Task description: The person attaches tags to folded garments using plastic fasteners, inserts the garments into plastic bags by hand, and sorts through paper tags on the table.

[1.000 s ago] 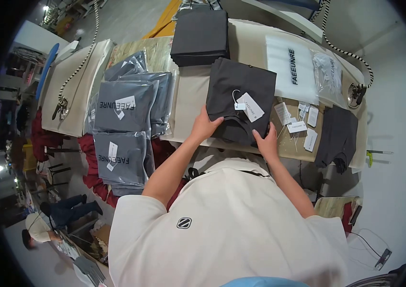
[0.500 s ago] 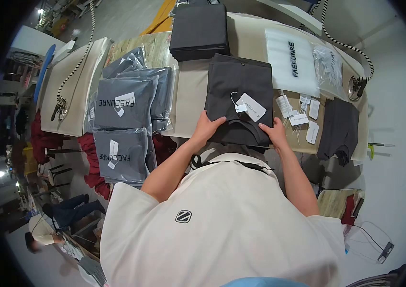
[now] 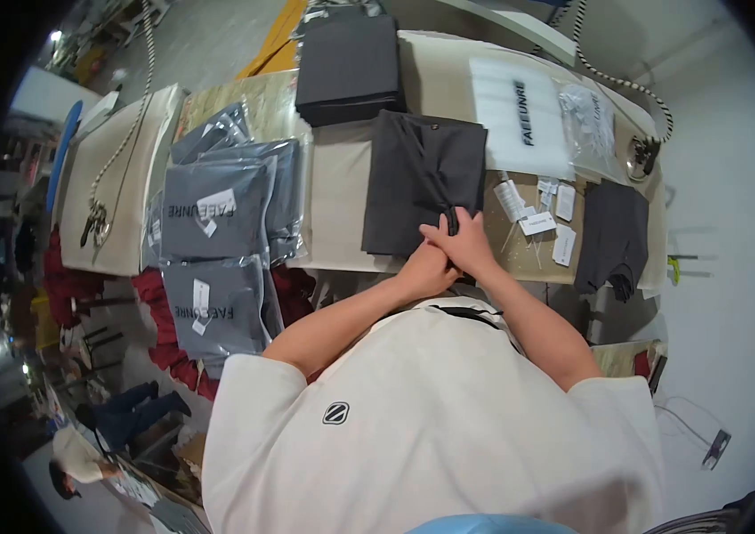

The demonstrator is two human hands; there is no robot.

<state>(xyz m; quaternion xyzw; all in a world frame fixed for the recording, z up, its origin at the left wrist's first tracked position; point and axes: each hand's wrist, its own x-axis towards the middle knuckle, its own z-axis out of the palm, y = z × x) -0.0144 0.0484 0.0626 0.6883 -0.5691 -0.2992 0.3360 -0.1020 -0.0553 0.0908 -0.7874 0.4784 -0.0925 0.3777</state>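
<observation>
A folded dark garment [image 3: 413,178] lies on the table before me, its fabric creased toward my hands. My left hand [image 3: 431,267] is at its near edge, closed, fingers partly hidden beneath my right hand. My right hand [image 3: 464,238] overlaps it and pinches a gathered bit of the dark fabric. The white tag seen earlier on the garment does not show. Just right of the garment lie several loose white tags [image 3: 537,222]. Behind it stands a stack of folded dark garments [image 3: 348,67].
Bagged garments [image 3: 217,209] are piled on the left. White printed bags [image 3: 520,116] lie at the back right, and another dark folded garment [image 3: 613,236] on the right. A striped cord [image 3: 631,84] hangs at the right. A person [image 3: 84,454] is at the far lower left.
Both hands have left the garment's near corners and come together at its near edge. The garment's fabric is now bunched there, and its white tag has gone from sight. The view has shifted slightly.
</observation>
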